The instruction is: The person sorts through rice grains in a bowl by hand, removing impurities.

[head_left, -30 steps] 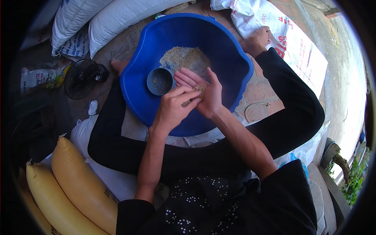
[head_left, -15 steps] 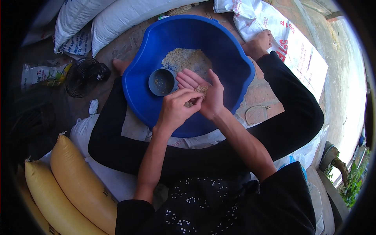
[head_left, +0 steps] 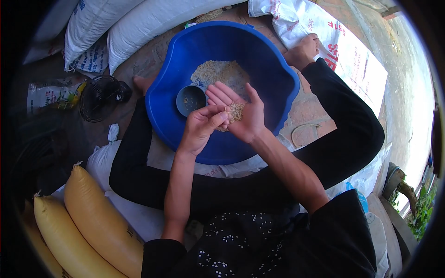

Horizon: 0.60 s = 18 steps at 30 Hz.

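Note:
My right hand (head_left: pixel 245 121) lies palm up over the blue basin (head_left: pixel 273 60), its fingers stretched out and a small heap of grains (head_left: pixel 237 111) in the palm. Beside it, my left hand (head_left: pixel 200 127) is closed in a pinch at the palm's edge; whatever is between its fingertips is too small to name. A grey round cup (head_left: pixel 189 102) with a few grains inside stands in the basin, left of my hands. Beyond them, more pale grain (head_left: pixel 215 73) is spread over the basin floor.
White sacks (head_left: pixel 139 34) lie behind the basin at the left, and a printed white sack (head_left: pixel 345 60) at the right. A black fan-like object (head_left: pixel 99 98) and a packet (head_left: pixel 51 96) are at the left. Yellow sacks (head_left: pixel 99 208) fill the lower left. My legs surround the basin.
My left hand has turned and moved slightly left, off the middle of my right palm, so its pinched fingertips and more of the grain heap now show.

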Tool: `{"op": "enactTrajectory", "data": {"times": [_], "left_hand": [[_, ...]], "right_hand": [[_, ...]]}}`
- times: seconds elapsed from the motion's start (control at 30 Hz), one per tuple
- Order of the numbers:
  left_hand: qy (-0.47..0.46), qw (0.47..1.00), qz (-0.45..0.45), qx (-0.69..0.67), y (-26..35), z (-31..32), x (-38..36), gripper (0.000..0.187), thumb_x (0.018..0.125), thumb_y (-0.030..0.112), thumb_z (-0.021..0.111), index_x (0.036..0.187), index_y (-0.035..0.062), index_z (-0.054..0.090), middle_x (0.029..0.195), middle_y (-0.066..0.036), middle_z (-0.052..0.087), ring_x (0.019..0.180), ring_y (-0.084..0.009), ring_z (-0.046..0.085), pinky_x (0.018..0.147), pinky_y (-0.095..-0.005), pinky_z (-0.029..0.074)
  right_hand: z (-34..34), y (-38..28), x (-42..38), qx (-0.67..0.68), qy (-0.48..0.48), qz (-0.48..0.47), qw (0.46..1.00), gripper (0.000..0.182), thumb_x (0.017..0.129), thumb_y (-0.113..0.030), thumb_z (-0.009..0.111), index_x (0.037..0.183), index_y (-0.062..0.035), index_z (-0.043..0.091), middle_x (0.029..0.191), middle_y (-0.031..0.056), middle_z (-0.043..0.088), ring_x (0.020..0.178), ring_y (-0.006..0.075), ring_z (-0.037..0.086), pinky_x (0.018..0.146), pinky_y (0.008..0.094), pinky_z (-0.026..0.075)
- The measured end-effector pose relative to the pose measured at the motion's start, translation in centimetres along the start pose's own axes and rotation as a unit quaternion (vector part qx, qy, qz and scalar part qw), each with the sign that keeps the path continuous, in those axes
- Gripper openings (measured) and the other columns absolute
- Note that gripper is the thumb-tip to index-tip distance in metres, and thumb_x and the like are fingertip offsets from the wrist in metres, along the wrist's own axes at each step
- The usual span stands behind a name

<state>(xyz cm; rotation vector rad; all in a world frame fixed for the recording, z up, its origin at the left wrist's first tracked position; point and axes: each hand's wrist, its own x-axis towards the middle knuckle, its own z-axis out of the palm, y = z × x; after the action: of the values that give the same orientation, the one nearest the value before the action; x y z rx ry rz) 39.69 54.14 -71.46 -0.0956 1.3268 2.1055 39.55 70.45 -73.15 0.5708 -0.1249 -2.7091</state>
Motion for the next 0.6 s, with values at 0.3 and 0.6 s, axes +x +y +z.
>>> {"op": "enactTrajectory", "data": {"times": [0.3,0.6], "left_hand": [[0.122,0.992,0.028,-0.001,0.6,-3.5,1.1,0.024,0.096,0.013,0.073,0.115,-0.0025,0.072,0.097,-0.005,0.072,0.084,-0.0105,0.066,0.078,-0.0242,0.054],[0.321,0.857,0.086,0.393,-3.1,-9.5,3.3,0.018,0.088,0.010,0.075,0.103,-0.0009,0.077,0.097,-0.015,0.078,0.089,-0.0207,0.077,0.079,-0.0307,0.059]], "right_hand": [[-0.5,0.4,0.7,-0.056,0.088,-0.031,0.994,0.063,0.108,-0.041,0.028,0.147,0.0046,0.047,0.149,0.0229,0.053,0.137,0.0326,0.054,0.115,0.0422,0.045],[-5.2,-0.3,2.3,-0.108,0.294,-0.096,0.945,0.051,0.105,-0.023,0.026,0.143,0.0029,0.048,0.141,0.0192,0.055,0.136,0.0314,0.050,0.120,0.0462,0.036]]}}
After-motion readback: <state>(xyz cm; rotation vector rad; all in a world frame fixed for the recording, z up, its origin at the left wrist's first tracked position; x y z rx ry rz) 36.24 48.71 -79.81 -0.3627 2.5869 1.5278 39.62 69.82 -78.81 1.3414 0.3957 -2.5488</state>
